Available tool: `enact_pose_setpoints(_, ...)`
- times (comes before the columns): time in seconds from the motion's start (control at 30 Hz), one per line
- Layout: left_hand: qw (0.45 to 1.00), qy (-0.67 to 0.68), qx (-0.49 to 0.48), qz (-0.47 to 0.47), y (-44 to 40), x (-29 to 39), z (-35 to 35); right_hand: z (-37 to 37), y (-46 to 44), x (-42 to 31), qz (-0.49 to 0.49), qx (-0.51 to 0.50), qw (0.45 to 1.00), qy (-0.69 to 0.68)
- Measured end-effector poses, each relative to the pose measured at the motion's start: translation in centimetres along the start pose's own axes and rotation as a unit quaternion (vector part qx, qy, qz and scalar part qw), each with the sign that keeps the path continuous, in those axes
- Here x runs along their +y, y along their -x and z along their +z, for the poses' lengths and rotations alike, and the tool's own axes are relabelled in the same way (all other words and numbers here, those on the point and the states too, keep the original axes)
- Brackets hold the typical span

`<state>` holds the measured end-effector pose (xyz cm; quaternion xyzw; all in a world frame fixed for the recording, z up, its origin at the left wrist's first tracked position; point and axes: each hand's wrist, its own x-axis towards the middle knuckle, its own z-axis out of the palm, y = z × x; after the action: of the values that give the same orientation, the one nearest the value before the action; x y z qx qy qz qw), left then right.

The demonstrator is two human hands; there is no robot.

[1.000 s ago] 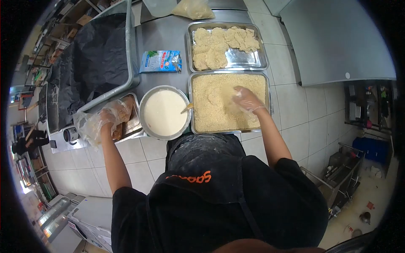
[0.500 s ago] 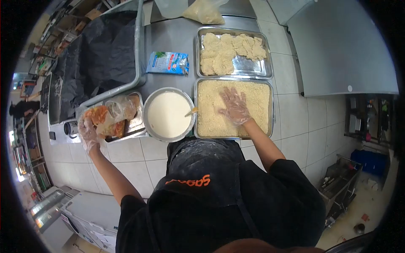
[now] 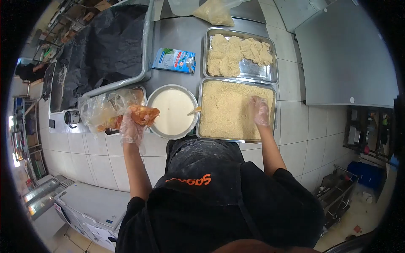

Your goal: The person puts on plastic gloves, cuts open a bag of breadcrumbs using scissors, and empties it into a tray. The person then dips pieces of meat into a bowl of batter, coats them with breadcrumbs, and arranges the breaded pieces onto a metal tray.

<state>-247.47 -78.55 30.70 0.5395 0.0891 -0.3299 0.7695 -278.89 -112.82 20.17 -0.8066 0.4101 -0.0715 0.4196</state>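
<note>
My left hand (image 3: 131,129), in a clear plastic glove, is closed on a reddish piece of marinated meat (image 3: 144,115) at the left rim of a round metal bowl (image 3: 147,122). The bowl holds creamy white batter (image 3: 172,111). Behind that hand lies a clear plastic bag (image 3: 101,108) with more reddish meat, on a metal tray. My right hand (image 3: 260,111), also gloved, is over the right side of a tray of yellowish breadcrumbs (image 3: 225,109). Its fingers are drawn together, and whatever lies in them is hidden.
Crumb-coated pieces (image 3: 228,59) lie in a second metal tray (image 3: 257,76) behind the crumbs. A blue glove packet (image 3: 175,60) and a bag of crumbs (image 3: 214,13) are on the steel table. Black plastic lines a large grey bin (image 3: 147,50) at left. A dark mug (image 3: 72,117) stands beyond the meat.
My left hand has moved right from the bag, bringing a meat piece to the bowl's edge. My right hand, flat on the crumbs before, has shifted right and drawn its fingers in.
</note>
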Motion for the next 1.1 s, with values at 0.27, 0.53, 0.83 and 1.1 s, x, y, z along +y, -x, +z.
enact_pose_setpoints(0.27,0.898,-0.417,-0.111,0.089,2.4,0.2,5.4,3.0,-4.0,2.3,0.296,-0.157,0.914,-0.23)
enact_pose_setpoints(0.53,0.896,-0.409,-0.118,0.125,2.2,-0.7,4.2,-1.0,1.0,-10.3,-0.018,-0.098,0.98,0.174)
enact_pose_setpoints(0.83,0.942,-0.312,-0.122,0.037,0.9,-0.8,2.9,-4.7,0.8,-11.4,-0.161,-0.145,0.949,0.23)
enact_pose_setpoints(1.1,0.814,-0.549,-0.053,0.18,1.4,-0.1,2.9,-10.8,-2.8,-16.8,-0.123,-0.215,0.945,0.215)
